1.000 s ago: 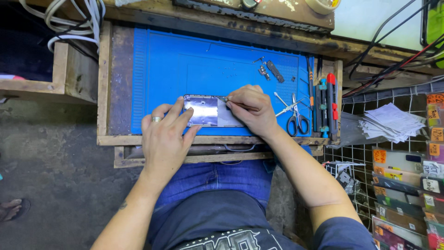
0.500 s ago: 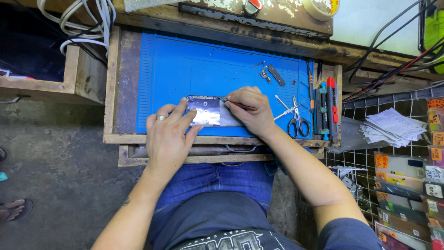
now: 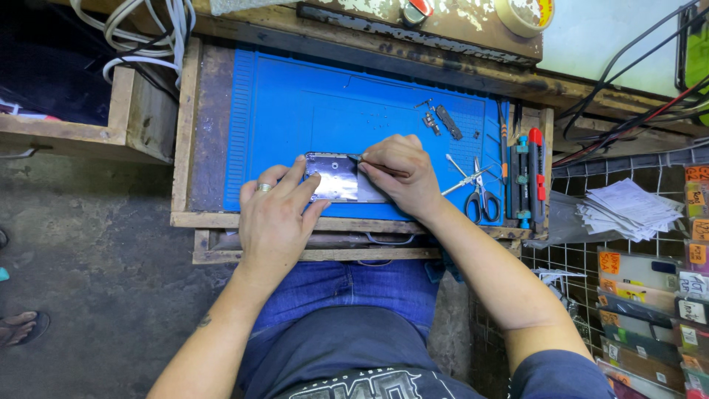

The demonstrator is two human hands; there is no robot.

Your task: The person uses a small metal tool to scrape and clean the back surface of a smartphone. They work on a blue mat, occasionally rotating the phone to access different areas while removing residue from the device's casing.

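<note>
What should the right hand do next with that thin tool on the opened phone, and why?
Probably keep the tool tip low and work it along the top edge of the opened phone. The right hand holds the tip at that edge, while the left hand fingers pin the phone flat on the blue mat.
</note>
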